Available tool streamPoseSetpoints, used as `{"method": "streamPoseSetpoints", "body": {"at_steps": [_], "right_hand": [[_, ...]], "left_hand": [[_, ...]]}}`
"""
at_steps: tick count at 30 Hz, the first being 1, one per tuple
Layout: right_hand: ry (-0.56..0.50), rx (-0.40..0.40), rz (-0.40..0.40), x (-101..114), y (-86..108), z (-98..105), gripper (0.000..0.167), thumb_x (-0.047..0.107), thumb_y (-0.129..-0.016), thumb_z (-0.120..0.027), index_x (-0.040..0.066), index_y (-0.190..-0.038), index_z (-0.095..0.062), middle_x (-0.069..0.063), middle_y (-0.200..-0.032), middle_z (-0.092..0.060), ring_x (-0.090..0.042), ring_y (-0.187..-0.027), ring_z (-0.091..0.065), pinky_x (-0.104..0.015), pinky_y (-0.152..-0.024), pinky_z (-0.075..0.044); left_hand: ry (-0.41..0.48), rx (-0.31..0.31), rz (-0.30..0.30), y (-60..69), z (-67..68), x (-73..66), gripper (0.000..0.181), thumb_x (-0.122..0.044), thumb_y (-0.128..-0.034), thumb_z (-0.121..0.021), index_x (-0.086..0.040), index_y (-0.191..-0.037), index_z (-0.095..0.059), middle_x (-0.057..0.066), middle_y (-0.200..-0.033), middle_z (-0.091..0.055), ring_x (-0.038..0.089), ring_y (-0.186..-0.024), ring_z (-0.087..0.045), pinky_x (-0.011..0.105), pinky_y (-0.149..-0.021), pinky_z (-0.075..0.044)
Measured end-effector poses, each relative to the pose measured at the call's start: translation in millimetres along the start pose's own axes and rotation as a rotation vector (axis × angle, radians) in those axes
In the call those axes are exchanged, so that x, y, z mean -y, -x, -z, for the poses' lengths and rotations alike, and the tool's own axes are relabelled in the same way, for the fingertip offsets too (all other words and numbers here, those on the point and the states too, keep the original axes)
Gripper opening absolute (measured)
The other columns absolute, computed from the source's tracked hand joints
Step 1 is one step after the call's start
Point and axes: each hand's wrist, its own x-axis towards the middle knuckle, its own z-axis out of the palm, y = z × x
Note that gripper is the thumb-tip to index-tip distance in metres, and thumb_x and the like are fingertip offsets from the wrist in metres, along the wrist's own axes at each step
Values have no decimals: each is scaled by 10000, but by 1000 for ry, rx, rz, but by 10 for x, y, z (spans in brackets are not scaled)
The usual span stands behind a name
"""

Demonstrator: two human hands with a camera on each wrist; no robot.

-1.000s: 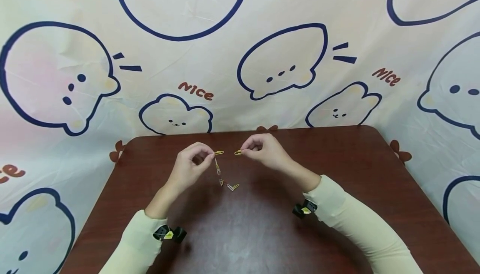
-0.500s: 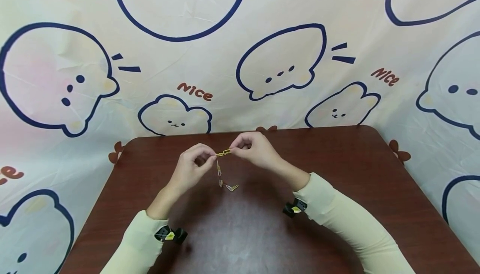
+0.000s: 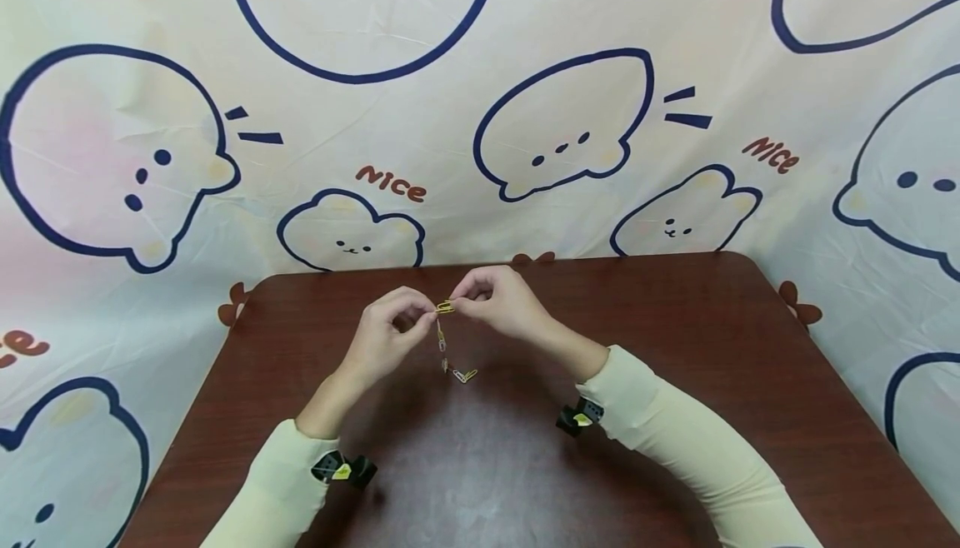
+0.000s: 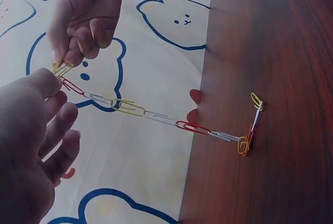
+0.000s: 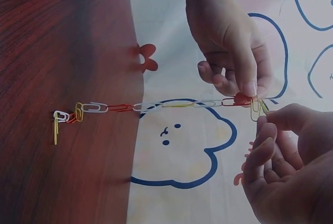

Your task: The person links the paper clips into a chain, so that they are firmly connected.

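Observation:
My left hand (image 3: pixel 382 336) pinches the yellow paper clip (image 5: pixel 254 111) at the top of a paper clip chain (image 4: pixel 128 108). Facing it, my right hand (image 3: pixel 506 305) holds a second yellow paper clip (image 5: pixel 264 106) between thumb and fingertips. The two yellow clips overlap between the fingertips; whether they are linked I cannot tell. Red, white and yellow clips make up the chain, which hangs down from the left fingers. Its lower end lies bent on the table, finishing in a yellow clip (image 4: pixel 256 100). Fingers partly cover both pinched clips.
A dark reddish-brown table (image 3: pixel 480 465) lies below both hands. Behind and beside it hangs a pale cloth (image 3: pixel 450 132) with cartoon outlines. Each wrist carries a small black camera, one of them the left wrist camera (image 3: pixel 352 470).
My right hand has moved left, bringing its yellow paper clip from apart to overlapping the left hand's clip. The left hand has shifted only slightly right, and the chain hangs much as before.

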Motion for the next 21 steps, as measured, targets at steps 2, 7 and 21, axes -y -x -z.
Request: {"method": "streamPoseSetpoints", "body": {"at_steps": [2, 7, 21], "right_hand": [[-3, -7, -5, -9, -1, 0, 39, 126, -930, -747, 96, -938, -771, -20, -783, -682, -203, -664, -555, -279, -569, -456], [-11, -19, -15, -31, -4, 12, 37, 114, -931, -744, 87, -926, -768, -35, -751, -666, -197, -637, -549, -286, -557, -447], [11, -45, -50, -91, 24, 70, 34, 120, -935, -743, 88, -936, -755, -43, -763, -662, -198, -640, -554, -279, -541, -435]], "left_hand": [[0, -1, -2, -2, -4, -5, 109, -6, -905, -750, -104, -949, -736, -16, -922, -683, 131, -749, -593, 287, -626, -532], [-4, -11, -3, -1, -2, -6, 110, -3, -903, -750, -105, -941, -733, -22, -915, -674, 123, -746, -589, 252, -627, -527], [-19, -66, -13, -1, -15, -5, 132, 60, -868, -759, -48, -937, -728, 47, -896, -684, 138, -708, -573, 236, -609, -503]]}}
